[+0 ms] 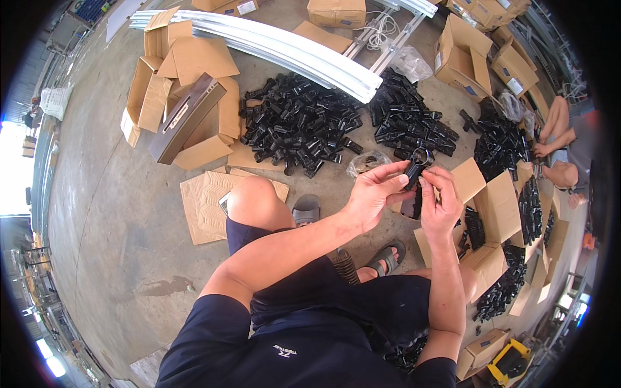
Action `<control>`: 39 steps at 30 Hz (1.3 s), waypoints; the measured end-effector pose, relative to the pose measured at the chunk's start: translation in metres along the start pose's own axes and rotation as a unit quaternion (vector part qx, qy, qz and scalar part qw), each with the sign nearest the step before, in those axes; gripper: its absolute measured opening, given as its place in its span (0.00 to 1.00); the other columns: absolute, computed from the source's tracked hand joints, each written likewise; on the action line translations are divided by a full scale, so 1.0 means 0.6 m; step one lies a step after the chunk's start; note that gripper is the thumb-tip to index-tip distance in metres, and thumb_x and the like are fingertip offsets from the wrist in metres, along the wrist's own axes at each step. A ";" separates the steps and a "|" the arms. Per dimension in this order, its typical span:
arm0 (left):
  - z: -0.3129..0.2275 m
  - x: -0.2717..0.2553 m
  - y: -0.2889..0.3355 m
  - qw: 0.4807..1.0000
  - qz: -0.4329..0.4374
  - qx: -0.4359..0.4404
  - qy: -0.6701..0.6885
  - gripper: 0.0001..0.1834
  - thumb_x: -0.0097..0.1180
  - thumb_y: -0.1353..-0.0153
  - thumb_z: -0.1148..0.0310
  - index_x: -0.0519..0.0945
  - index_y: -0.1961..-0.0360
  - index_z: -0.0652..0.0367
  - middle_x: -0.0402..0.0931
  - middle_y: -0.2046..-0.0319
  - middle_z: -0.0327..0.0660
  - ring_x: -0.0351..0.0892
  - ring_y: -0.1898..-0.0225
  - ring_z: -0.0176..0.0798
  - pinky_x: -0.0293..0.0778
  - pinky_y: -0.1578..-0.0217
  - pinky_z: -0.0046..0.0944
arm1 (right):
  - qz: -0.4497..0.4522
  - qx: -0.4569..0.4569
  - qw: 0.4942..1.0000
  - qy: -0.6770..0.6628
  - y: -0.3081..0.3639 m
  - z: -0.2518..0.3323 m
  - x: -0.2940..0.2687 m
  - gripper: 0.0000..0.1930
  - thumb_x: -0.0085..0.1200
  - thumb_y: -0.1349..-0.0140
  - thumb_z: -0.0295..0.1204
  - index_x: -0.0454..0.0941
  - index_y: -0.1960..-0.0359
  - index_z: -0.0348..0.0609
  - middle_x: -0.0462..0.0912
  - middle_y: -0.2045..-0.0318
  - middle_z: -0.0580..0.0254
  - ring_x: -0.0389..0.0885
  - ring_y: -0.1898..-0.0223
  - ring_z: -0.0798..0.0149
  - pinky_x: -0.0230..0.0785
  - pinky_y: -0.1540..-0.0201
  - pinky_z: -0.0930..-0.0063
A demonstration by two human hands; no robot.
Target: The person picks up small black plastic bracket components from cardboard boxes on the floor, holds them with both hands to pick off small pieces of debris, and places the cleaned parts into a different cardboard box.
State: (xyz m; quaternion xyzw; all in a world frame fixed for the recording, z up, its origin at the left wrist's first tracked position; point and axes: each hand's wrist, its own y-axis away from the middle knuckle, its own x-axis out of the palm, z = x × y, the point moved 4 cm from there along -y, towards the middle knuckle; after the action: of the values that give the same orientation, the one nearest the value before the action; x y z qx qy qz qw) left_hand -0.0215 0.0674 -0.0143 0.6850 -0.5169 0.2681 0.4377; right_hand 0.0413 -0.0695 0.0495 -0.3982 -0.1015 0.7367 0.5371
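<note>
My left hand (375,195) grips a small black part, a clamp-like piece (414,171) with a round ring at its upper end. The fingers of my right hand (440,205) pinch at its lower right side. Both hands are close together in front of my knees. Whether my right fingertips also hold something small is hidden. Just beyond them, a heap of similar black parts (414,123) lies on the floor, with a larger heap (297,123) to its left. An opened cardboard box (501,204) with black parts inside stands to the right of my right hand.
Long white metal profiles (272,45) lie across the far side. Opened boxes (194,58) and a brown panel (189,119) stand at left; flattened cardboard (200,207) lies by my knee. Another person (557,132) sits at far right by more black parts (501,149). A yellow crate (511,362) stands lower right.
</note>
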 end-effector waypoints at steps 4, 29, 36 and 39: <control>0.000 0.002 0.000 1.000 0.003 -0.001 0.003 0.18 0.58 0.30 0.79 0.81 0.40 0.62 0.84 0.49 0.43 0.85 0.49 0.39 0.85 0.43 0.47 | -0.007 0.015 1.000 -0.015 0.003 -0.005 -0.001 0.06 0.62 0.36 0.15 0.83 0.59 0.36 0.86 0.57 0.53 0.86 0.59 0.60 0.79 0.56 0.71; -0.002 0.002 0.000 1.000 0.020 -0.001 -0.017 0.18 0.57 0.29 0.79 0.80 0.40 0.63 0.83 0.48 0.43 0.84 0.48 0.38 0.86 0.44 0.46 | -0.019 0.017 1.000 0.017 0.011 -0.012 0.003 0.08 0.66 0.36 0.18 0.81 0.57 0.35 0.85 0.61 0.52 0.86 0.63 0.61 0.79 0.61 0.73; -0.002 0.003 -0.002 1.000 0.021 -0.015 -0.003 0.19 0.58 0.30 0.79 0.80 0.39 0.63 0.84 0.48 0.43 0.85 0.49 0.39 0.85 0.43 0.47 | -0.006 -0.002 0.999 0.039 0.003 -0.002 -0.002 0.07 0.63 0.34 0.19 0.84 0.56 0.35 0.87 0.57 0.53 0.87 0.60 0.61 0.80 0.56 0.72; -0.002 0.003 -0.002 1.000 0.023 -0.015 0.000 0.19 0.58 0.30 0.80 0.80 0.39 0.63 0.84 0.48 0.43 0.85 0.49 0.40 0.85 0.43 0.47 | 0.000 0.012 1.000 0.029 0.002 0.001 -0.004 0.07 0.63 0.35 0.17 0.84 0.56 0.36 0.86 0.57 0.51 0.87 0.59 0.57 0.79 0.56 0.69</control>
State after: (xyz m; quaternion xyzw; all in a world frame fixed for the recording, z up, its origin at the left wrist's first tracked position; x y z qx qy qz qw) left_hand -0.0197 0.0674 -0.0126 0.6659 -0.5366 0.2708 0.4419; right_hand 0.0403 -0.0723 0.0502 -0.4126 -0.0773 0.7262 0.5444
